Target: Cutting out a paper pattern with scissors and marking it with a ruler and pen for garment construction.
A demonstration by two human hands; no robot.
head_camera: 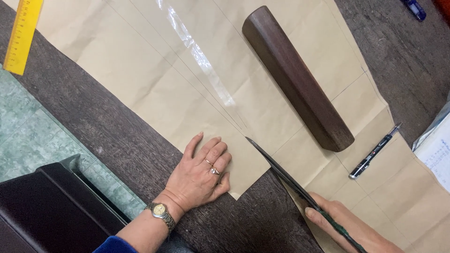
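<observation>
A large sheet of tan pattern paper with pencil lines and a strip of clear tape lies on the dark wooden table. My left hand presses flat on the paper's lower corner, fingers spread, with rings and a wristwatch. At the bottom right, my right hand grips dark scissors. Their blades point up-left into a cut in the paper, the tip close to my left hand's fingers.
A long dark wooden block rests on the paper as a weight. A black pen lies to its right. A yellow ruler is at the top left, a dark chair below the table edge, white papers at the right.
</observation>
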